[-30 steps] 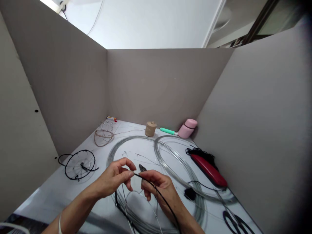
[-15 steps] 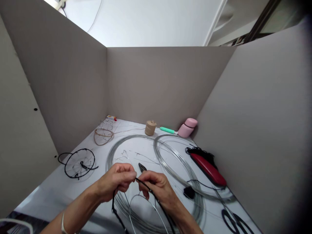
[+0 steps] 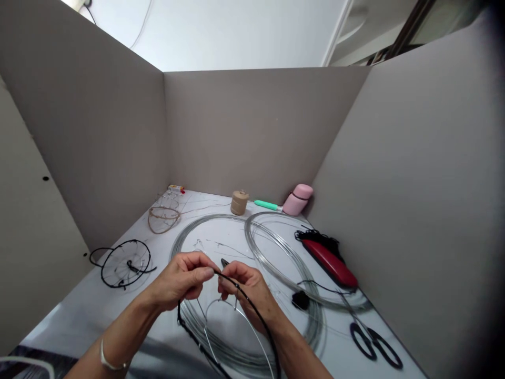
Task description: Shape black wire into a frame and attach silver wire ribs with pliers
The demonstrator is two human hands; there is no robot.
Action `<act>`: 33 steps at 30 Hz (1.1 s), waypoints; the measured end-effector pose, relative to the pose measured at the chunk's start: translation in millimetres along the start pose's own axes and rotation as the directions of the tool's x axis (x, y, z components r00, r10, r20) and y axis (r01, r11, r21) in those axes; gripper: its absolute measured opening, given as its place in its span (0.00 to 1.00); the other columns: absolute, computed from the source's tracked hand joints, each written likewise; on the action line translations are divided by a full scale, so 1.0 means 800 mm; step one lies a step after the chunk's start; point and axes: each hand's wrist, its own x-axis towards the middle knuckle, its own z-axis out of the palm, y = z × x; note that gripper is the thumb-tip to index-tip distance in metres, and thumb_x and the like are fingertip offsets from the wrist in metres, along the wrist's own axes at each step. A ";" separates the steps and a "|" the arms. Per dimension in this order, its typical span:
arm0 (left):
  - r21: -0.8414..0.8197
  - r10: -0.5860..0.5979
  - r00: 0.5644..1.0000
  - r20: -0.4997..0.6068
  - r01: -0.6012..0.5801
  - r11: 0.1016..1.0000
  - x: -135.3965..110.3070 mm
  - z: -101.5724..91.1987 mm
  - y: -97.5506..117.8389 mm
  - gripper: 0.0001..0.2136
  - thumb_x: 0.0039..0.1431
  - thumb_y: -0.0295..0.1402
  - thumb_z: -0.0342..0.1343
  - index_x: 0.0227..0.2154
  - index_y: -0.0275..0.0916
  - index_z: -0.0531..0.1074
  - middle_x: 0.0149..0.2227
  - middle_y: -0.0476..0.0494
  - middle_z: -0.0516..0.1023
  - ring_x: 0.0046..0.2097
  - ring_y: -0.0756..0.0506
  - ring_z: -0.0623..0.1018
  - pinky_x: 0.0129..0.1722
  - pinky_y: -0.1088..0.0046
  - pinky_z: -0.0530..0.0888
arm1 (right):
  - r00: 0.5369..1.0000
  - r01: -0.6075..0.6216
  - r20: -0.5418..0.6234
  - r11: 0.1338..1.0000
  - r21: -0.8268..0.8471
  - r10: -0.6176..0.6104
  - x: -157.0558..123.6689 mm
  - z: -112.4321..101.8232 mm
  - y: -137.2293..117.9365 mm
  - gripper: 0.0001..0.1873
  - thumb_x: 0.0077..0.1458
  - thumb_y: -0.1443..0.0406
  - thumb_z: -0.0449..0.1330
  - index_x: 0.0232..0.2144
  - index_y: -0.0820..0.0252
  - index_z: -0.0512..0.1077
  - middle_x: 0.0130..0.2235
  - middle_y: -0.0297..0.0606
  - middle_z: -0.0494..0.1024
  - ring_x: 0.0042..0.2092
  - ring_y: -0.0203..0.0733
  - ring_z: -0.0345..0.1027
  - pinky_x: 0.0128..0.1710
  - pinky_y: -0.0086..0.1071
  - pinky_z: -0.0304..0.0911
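Note:
My left hand (image 3: 185,281) pinches a black-wrapped wire hoop (image 3: 258,310) at its top between thumb and fingers. Just to the right, my right hand (image 3: 252,292) has its fingers closed on the same hoop, close to the left fingertips. Inside the hoop a thinner bare silver wire ring (image 3: 254,332) hangs below the hands, joined by thin wires. Behind my right fingers, the dark tip of a tool (image 3: 224,262) pokes out, the rest hidden. Large coils of silver wire (image 3: 179,239) lie on the table underneath.
A finished-looking black wire frame (image 3: 126,263) lies left, a twine-wrapped one (image 3: 164,217) behind it. Toward the back stand a twine spool (image 3: 239,202), a green-handled tool (image 3: 266,205) and a pink flask (image 3: 298,200). Rightward are a red case (image 3: 329,263), black scissors (image 3: 374,345) and grey partitions (image 3: 260,131).
The view has shifted slightly, so table items sit a little higher and further left. Both hands stay pinched on the black hoop, whose right side now shows as a fuller curve.

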 end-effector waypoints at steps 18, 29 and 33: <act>0.082 0.059 0.998 0.001 -0.059 0.995 -0.002 0.005 0.007 0.13 0.48 0.39 0.60 0.29 0.32 0.74 0.11 0.59 0.55 0.13 0.59 0.52 0.11 0.83 0.48 | 0.961 -0.276 0.113 0.889 0.365 0.251 -0.025 -0.005 0.013 0.08 0.41 0.66 0.66 0.26 0.66 0.73 0.25 0.33 0.70 0.24 0.31 0.65 0.22 0.25 0.63; 0.225 0.064 0.998 0.011 -0.065 0.972 -0.004 0.004 0.012 0.11 0.50 0.37 0.57 0.30 0.32 0.75 0.12 0.59 0.56 0.13 0.59 0.53 0.11 0.84 0.51 | 0.949 -0.315 0.125 0.878 0.360 0.289 -0.020 -0.001 0.020 0.07 0.45 0.66 0.63 0.26 0.66 0.72 0.23 0.34 0.70 0.23 0.32 0.65 0.17 0.23 0.61; 0.336 0.157 0.988 0.003 -0.149 0.930 -0.002 0.002 0.014 0.10 0.50 0.35 0.57 0.30 0.33 0.76 0.26 0.49 0.67 0.17 0.58 0.65 0.12 0.84 0.63 | 0.960 -0.278 0.092 0.878 0.390 0.264 -0.025 -0.007 0.021 0.07 0.44 0.66 0.62 0.26 0.68 0.74 0.26 0.39 0.74 0.26 0.35 0.68 0.20 0.25 0.62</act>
